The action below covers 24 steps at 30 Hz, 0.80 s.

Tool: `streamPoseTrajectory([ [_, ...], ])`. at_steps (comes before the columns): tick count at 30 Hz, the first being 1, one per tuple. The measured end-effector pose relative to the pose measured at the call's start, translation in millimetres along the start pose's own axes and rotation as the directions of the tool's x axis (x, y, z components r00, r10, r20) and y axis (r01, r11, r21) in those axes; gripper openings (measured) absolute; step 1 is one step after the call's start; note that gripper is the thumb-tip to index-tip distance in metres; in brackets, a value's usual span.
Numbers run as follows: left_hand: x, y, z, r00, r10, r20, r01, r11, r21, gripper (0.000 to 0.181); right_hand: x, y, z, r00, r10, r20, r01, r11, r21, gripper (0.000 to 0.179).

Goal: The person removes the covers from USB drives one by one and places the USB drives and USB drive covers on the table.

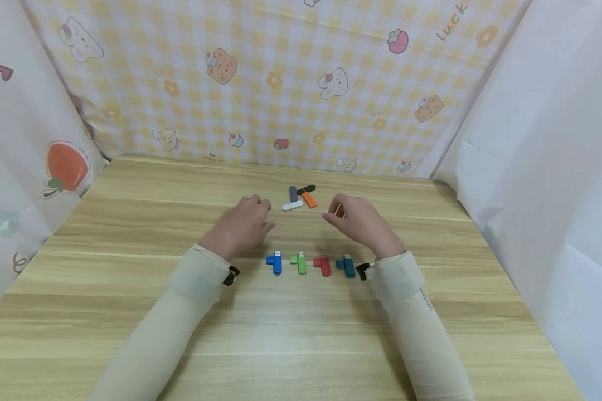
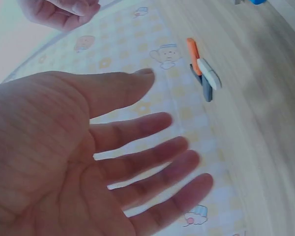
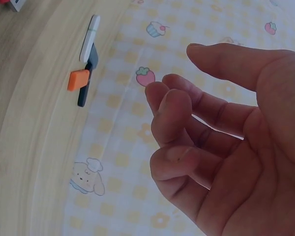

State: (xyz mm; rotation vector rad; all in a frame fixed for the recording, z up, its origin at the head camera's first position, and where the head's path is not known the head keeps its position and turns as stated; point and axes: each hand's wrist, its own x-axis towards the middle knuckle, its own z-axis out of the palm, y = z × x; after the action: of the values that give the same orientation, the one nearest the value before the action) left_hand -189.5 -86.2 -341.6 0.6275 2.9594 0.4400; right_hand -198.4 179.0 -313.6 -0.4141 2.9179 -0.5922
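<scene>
A row of USB flash drives lies on the table, metal plugs toward the back: a blue flash drive (image 1: pixel 277 263), a green flash drive (image 1: pixel 301 263), a red flash drive (image 1: pixel 325 265) and a teal flash drive (image 1: pixel 349 266). Behind them, a white stick (image 1: pixel 292 206), a grey stick (image 1: pixel 293 194), an orange stick (image 1: pixel 309 200) and a black stick (image 1: pixel 306 190) lie close together, looking like closed flash drives. My left hand (image 1: pixel 243 225) is left of this cluster, fingers spread and holding nothing. Right of it, my right hand (image 1: pixel 359 221) hovers empty with loosely bent fingers.
The wooden table (image 1: pixel 281 345) extends to a yellow checked curtain (image 1: pixel 276 94) at the back. White cloth (image 1: pixel 542 156) hangs on the right, and a printed white cloth (image 1: pixel 17 161) hangs on the left.
</scene>
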Motion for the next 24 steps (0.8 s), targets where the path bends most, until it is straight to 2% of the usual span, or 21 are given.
streamPoseTrajectory([
  [5,8.8,-1.8,9.0,0.995,0.076,-0.062,-0.071,0.993,0.09,0.044,0.2,2,0,1.0,-0.008,0.0,0.008,1.0,-0.008,0.022],
  [8,14.6,-1.8,13.4,0.992,0.106,-0.07,-0.098,0.989,0.112,0.045,-0.1,2,-1,1.0,-0.007,0.001,0.007,1.0,-0.011,0.022],
  [13,24.9,-0.5,17.5,0.993,0.101,-0.054,-0.098,0.994,0.05,0.047,-0.9,2,-2,1.0,-0.01,0.002,0.01,1.0,-0.016,0.022],
  [17,34.8,1.1,21.0,0.995,0.097,-0.027,-0.098,0.994,-0.043,0.047,-1.0,3,-2,1.0,-0.02,0.006,0.02,1.0,-0.023,0.022],
  [24,45.8,3.1,22.4,0.998,0.029,0.055,-0.02,0.989,-0.148,0.052,-0.5,4,-2,0.999,-0.043,0.016,0.043,0.999,-0.027,0.022],
])
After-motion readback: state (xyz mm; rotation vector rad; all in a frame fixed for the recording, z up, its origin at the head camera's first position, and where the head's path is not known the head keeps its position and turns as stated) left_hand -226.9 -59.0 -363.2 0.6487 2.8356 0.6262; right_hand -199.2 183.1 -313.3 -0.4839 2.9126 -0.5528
